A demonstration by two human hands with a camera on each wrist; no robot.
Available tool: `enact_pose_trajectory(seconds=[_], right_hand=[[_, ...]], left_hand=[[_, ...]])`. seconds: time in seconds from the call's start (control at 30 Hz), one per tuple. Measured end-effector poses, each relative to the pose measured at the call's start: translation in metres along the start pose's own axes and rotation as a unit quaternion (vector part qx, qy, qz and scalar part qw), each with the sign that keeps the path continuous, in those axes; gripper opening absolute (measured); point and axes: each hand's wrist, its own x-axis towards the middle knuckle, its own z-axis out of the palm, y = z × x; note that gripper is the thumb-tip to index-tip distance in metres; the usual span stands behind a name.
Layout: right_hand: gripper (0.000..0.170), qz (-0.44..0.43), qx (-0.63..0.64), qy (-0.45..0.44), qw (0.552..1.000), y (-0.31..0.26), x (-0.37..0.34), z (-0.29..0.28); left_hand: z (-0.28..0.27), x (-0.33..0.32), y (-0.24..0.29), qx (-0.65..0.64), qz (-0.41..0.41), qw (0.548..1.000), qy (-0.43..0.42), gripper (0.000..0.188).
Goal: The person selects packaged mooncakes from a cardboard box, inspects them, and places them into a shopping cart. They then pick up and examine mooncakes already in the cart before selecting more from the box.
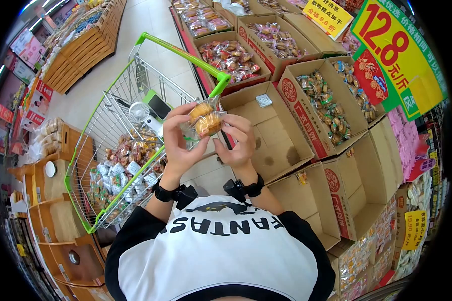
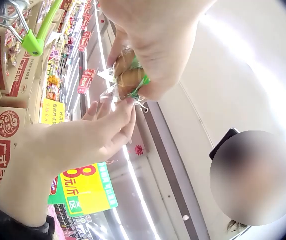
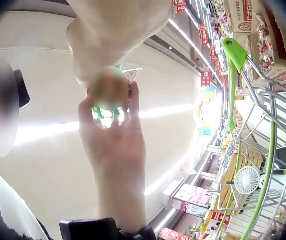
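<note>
Two golden, round wrapped mooncakes are held up in front of the chest, one beside the other in clear film. My left hand pinches them from the left, thumb below and fingers above. From the other side, my right hand grips their right edge with bent fingers, its thumb near the lower rim. In the left wrist view, green print shows on the wrapped mooncakes between the two hands. The right wrist view shows them blurred, partly covered by the near hand.
A green-handled shopping cart stands at the left, with wrapped snacks, a small white fan and a phone in it. Cardboard boxes line the right, several with packaged pastries. A large price sign hangs over them.
</note>
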Motion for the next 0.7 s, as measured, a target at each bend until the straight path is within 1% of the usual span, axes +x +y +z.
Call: enact_pose_trajectory(seconds=[0.1,0.17,0.2,0.23,0.3,0.33,0.37,0.43,0.47,0.5,0.57,0.6,0.63,0.7], right_hand=[[0.041,0.0,0.017,-0.021,1.0,0.001,0.006,0.002],[0.043,0.056,0.044,-0.011,0.997,-0.002,0.008,0.013],[0.045,0.081,0.065,-0.028,0.994,-0.002,0.005,0.02],[0.045,0.079,0.071,-0.028,0.994,-0.006,0.004,0.03],[0.047,0.145,0.121,-0.066,0.98,-0.018,0.002,0.052],[0.048,0.161,0.173,-0.06,0.97,-0.021,-0.003,0.068],[0.048,0.157,0.182,-0.066,0.968,-0.024,-0.002,0.076],[0.048,0.131,0.177,-0.121,0.968,-0.033,0.0,0.094],[0.049,0.115,0.187,-0.117,0.969,-0.031,-0.008,0.107],[0.049,0.115,0.199,-0.124,0.965,-0.035,-0.011,0.119],[0.049,0.126,0.221,-0.14,0.957,-0.046,-0.016,0.14],[0.05,0.126,0.229,-0.144,0.954,-0.051,-0.017,0.151],[0.05,0.125,0.239,-0.153,0.951,-0.056,-0.019,0.16],[0.05,0.138,0.262,-0.181,0.938,-0.063,-0.026,0.176]], left_hand=[[-0.005,-0.003,-0.002,-0.01,-0.001,1.0,-0.009,0.052],[-0.014,-0.005,-0.003,-0.016,-0.006,1.0,-0.012,0.05],[-0.02,-0.006,-0.003,-0.021,-0.014,1.0,-0.019,0.048],[-0.029,-0.006,-0.002,-0.015,-0.012,1.0,-0.016,0.048],[-0.048,-0.007,-0.001,0.01,-0.009,1.0,0.003,0.048],[-0.059,-0.008,0.001,0.021,-0.009,1.0,0.009,0.049],[-0.07,-0.01,0.001,0.029,-0.007,0.999,0.017,0.049],[-0.095,-0.017,0.003,0.056,-0.026,0.997,0.042,0.05],[-0.107,-0.021,0.005,0.07,-0.034,0.996,0.049,0.048],[-0.119,-0.024,0.007,0.081,-0.036,0.994,0.059,0.048],[-0.141,-0.031,0.011,0.035,-0.07,0.993,0.083,0.049],[-0.156,-0.034,0.011,0.046,-0.074,0.993,0.077,0.049],[-0.167,-0.037,0.013,0.053,-0.075,0.992,0.088,0.049],[-0.188,-0.045,0.018,0.041,-0.117,0.989,0.083,0.052]])
